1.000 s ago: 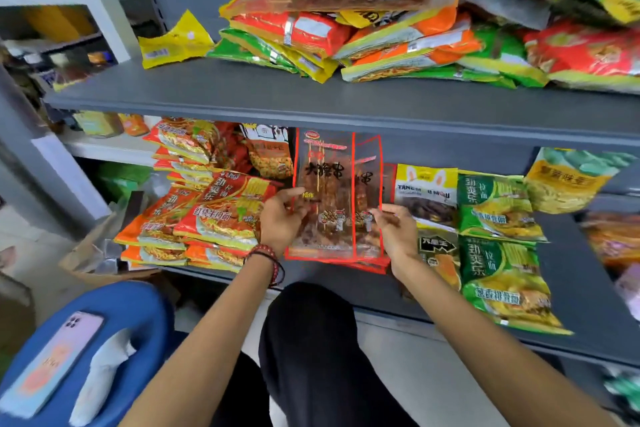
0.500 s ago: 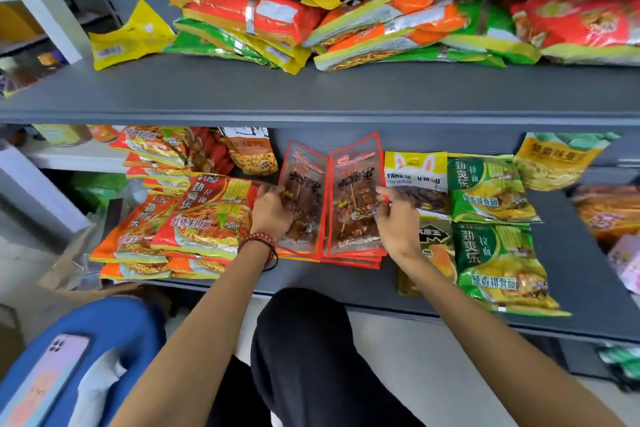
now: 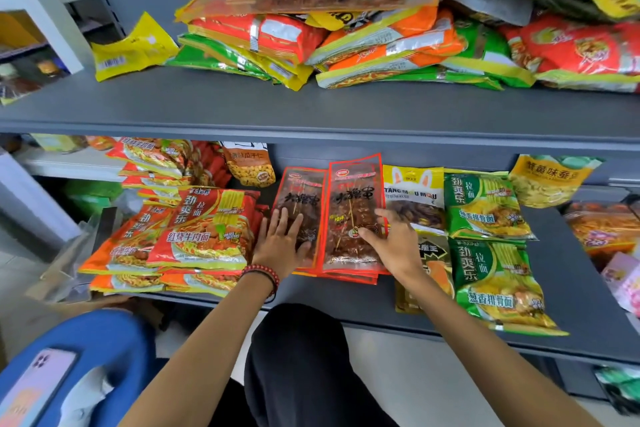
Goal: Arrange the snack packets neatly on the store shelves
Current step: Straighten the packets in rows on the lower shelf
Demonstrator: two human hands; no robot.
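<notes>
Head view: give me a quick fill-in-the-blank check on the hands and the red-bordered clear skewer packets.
1. The left hand lies flat on the ____ of the two red-bordered clear skewer packets.
2. The beaded bracelet is on the ____ wrist.
3. Right of the skewer packets lies a yellow packet with rabbit ____.

Missing: left; left; ears

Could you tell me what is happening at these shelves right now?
A person is tidying snack packets on the lower grey metal shelf. The left hand lies flat and open on one red-edged clear packet of skewered snacks, and the right hand presses open on a second like packet beside it. Both packets top small stacks between red noodle packets and green noodle packets. The upper shelf pile looks unsorted.
</notes>
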